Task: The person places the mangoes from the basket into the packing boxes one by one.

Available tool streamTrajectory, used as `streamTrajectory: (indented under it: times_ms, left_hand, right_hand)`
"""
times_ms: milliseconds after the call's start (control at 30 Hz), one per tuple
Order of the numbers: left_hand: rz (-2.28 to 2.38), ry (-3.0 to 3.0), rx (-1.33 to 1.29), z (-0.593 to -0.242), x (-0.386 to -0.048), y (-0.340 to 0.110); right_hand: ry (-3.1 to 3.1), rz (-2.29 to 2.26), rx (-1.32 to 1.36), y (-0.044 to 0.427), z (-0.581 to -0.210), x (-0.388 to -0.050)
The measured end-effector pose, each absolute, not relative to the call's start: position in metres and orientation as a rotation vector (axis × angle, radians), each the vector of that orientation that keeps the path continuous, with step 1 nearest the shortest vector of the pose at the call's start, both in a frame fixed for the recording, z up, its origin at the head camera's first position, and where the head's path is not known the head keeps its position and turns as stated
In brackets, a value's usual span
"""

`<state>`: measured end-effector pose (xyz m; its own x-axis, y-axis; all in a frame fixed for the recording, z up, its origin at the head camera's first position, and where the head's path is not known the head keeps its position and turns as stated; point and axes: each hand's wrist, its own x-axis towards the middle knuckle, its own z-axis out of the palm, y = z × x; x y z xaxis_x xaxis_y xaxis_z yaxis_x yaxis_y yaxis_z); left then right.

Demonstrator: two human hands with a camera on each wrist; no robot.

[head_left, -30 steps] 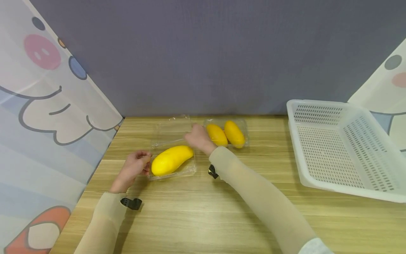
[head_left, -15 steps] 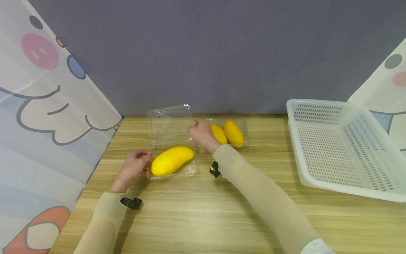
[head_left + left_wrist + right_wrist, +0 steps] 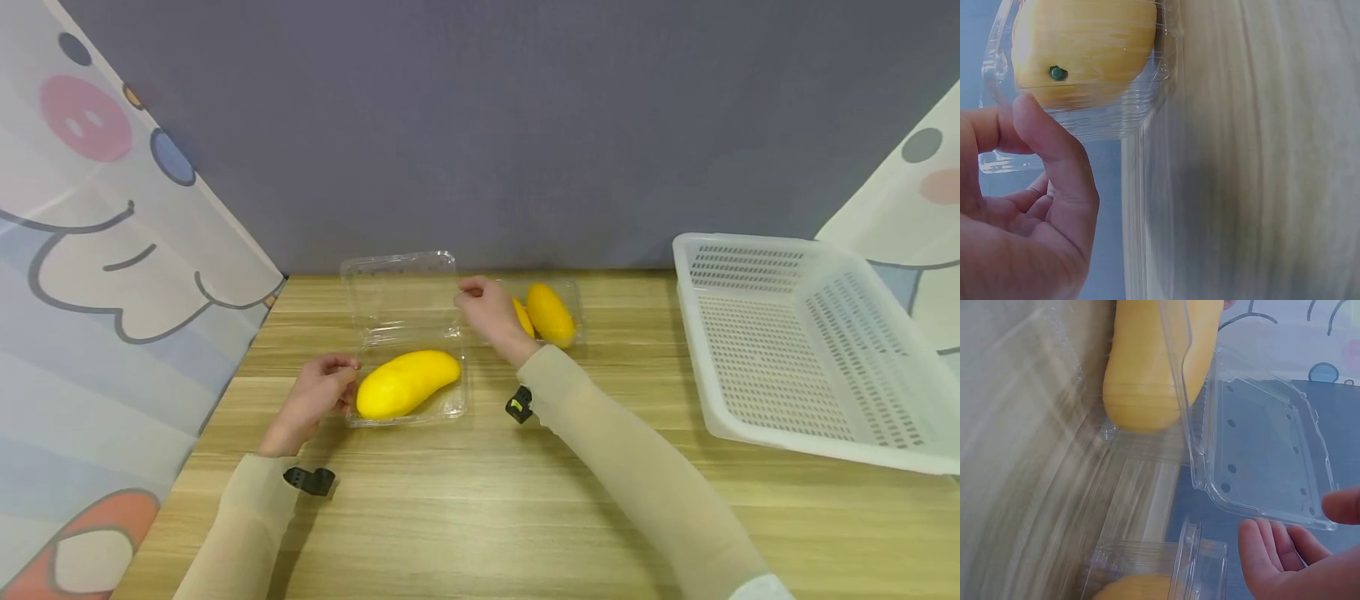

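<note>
A large yellow mango [image 3: 408, 383] lies in the base of a clear plastic clamshell box [image 3: 454, 407] on the wooden table. Its hinged lid [image 3: 401, 287] stands raised at the back. My left hand [image 3: 313, 396] pinches the box's left rim between thumb and index finger; in the left wrist view the mango's green stem spot [image 3: 1058, 73] shows just beyond the thumb. Beside the lid's right edge is my right hand [image 3: 491, 312], its fingers loosely bent with a gap to the thumb. In the right wrist view its fingertips [image 3: 1254, 537] are close to the lid's edge; contact is unclear.
Behind the right hand sits a second clear box [image 3: 577, 304] with two smaller mangoes [image 3: 551, 315], one partly hidden. A white perforated basket [image 3: 697, 358] stands at the right. A grey panel [image 3: 525, 142] rises behind the table [image 3: 465, 508].
The lid has risen from a lower position. My right hand has shifted slightly right and now sits off the lid's edge in the head view. My left hand has stayed at the rim.
</note>
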<state>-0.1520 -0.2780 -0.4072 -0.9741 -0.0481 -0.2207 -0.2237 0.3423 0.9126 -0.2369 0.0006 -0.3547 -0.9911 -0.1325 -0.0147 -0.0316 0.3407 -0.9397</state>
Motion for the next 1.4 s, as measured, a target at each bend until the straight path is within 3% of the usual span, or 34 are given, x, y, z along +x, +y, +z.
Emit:
streamTrajectory:
  times_ms: [533,1400]
  left_hand:
    - [1.678,2.44,-0.212,-0.405,-0.15,-0.276]
    - [1.751,2.315,-0.119,-0.408,-0.146,-0.281]
  right_hand:
    - [2.336,-1.948,-0.239,0.018,-0.354,-0.219]
    - [2.308,-1.72,-0.179,0.038,-0.362,-0.191]
